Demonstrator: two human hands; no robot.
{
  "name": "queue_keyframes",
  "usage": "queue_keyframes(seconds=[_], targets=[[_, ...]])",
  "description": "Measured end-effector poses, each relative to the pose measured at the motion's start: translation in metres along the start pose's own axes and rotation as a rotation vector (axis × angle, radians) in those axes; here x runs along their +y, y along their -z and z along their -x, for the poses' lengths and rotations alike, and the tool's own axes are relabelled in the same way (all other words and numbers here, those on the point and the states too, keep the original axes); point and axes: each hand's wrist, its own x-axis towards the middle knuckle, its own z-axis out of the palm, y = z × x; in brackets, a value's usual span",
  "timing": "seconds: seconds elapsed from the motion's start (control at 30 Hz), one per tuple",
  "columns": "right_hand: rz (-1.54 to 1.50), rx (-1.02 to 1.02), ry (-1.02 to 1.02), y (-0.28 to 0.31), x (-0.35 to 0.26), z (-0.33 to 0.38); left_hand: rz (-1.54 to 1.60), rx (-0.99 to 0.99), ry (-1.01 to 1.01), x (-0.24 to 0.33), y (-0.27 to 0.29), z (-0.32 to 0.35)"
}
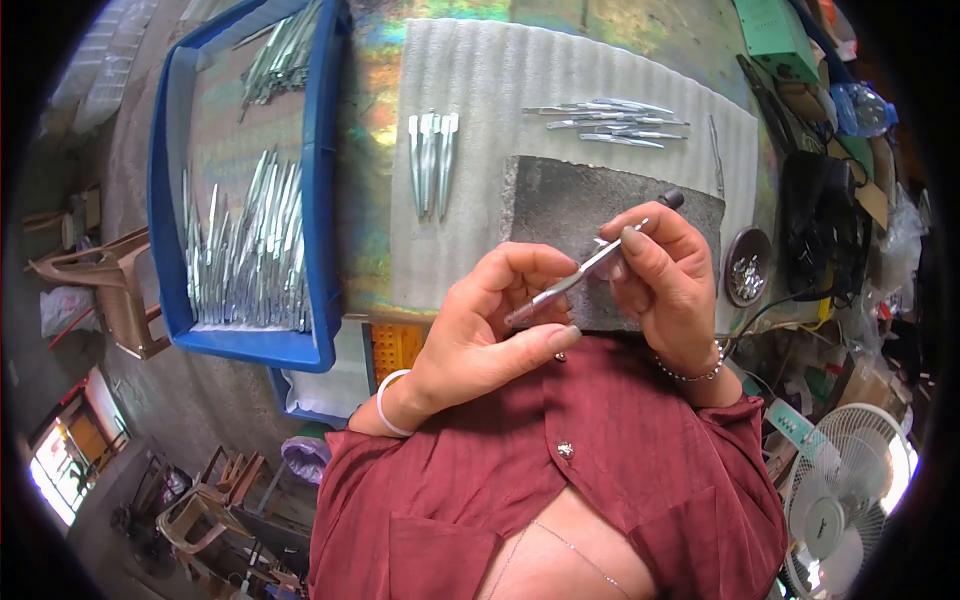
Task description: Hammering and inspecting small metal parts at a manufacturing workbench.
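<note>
Both of my hands are above a dark grey mat (550, 200), in front of a red shirt. Between the thumb and fingers of my right hand (665, 285) is the upper end of a slim silver metal piece (560, 288), held slantwise. Its lower end lies against the curled fingers of my left hand (490, 325), whose thumb stands apart from it. Four-sided white foam sheet (480, 80) lies under the mat. On it rest a row of similar tapered silver pieces (432, 165) and a loose pile of slim metal pieces (610, 122).
A blue tray (328, 200) at the left holds many slim metal pieces. Right of the mat sits a round dish (742, 290) of small shiny parts. Beyond are a black bag (815, 225), a plastic bottle (865, 110) and a green box (775, 38). A fan (850, 480) stands lower right.
</note>
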Motion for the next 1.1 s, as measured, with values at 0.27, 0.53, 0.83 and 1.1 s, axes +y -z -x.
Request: queue_keyframes(seconds=[0.27, 0.53, 0.83, 1.1], targets=[[0.375, -0.037, 0.020, -0.005, -0.012, 0.016, -0.399, 0.373, -0.702, 0.018, 0.030, 0.006], [1.431, 0.239, 0.386, 0.034, -0.013, 0.049, -1.443, 0.627, -0.474, 0.014, 0.069, -0.067], [1.670, 0.300, 0.388, 0.052, -0.004, 0.045, -1.467, 0.305, -0.494, 0.019, 0.017, -0.120], [1.412, 0.242, 0.257, 0.071, -0.012, 0.062, -1.698, -0.337, -0.153, -0.010, -0.003, -0.248]])
